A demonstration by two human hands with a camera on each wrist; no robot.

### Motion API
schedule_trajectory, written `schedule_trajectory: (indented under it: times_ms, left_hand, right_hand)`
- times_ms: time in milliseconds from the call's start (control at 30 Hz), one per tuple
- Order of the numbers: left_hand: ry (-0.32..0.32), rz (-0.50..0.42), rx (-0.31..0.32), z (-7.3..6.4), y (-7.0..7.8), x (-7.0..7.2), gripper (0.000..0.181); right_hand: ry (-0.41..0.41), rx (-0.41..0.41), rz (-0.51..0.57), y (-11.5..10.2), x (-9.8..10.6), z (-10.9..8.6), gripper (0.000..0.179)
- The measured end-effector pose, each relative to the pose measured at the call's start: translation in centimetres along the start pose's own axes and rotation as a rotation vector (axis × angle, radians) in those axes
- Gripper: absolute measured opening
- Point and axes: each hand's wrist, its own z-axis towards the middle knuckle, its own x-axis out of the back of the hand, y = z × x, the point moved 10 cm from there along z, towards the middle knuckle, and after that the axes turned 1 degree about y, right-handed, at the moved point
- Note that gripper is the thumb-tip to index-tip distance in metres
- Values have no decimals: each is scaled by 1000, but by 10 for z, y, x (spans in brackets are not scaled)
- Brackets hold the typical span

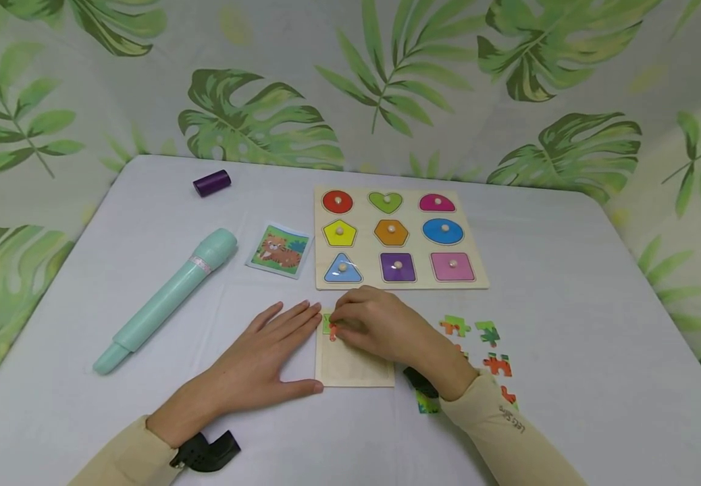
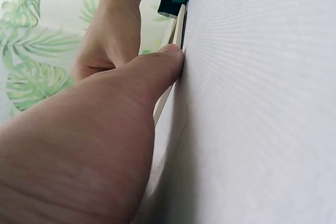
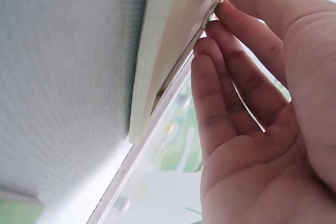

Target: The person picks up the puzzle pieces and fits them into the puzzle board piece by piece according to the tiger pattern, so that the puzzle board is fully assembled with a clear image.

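A small square wooden puzzle tray [image 1: 355, 371] lies on the table in front of me. My right hand [image 1: 381, 322] reaches over it and pinches a green and orange jigsaw piece [image 1: 327, 325] at the tray's far left corner. Fingertips partly cover that piece. In the right wrist view the thumb and fingers of the right hand [image 3: 247, 93] meet the tray's surface. My left hand [image 1: 259, 358] lies with straight fingers along the tray's left side. Its thumb [image 2: 163, 66] touches the near left corner in the left wrist view.
Several loose jigsaw pieces [image 1: 498, 364] lie to the right, some hidden under my right forearm. Behind the tray is a peg shape board [image 1: 365, 251]. A tiger picture card [image 1: 279, 250], a mint-green tube-like object [image 1: 165, 304] and a purple cylinder [image 1: 212, 183] lie to the left.
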Motion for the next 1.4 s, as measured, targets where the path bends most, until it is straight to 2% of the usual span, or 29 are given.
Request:
schedule_trajectory:
  times_ms: [433, 700, 1000, 1400]
  left_hand:
    - [-9, -9, 5, -1, 0, 0, 99]
    - [1, -7, 4, -1, 0, -1, 99]
    - [12, -10, 0, 0, 0, -1, 99]
    - [3, -5, 3, 1, -1, -1, 99]
  right_hand:
    - [-31, -53, 38, 3, -1, -1, 25]
    - [-35, -39, 56, 3, 2, -3, 25]
    - [69, -46, 114, 3, 28, -13, 24]
    - [162, -69, 64, 11, 46, -34, 25]
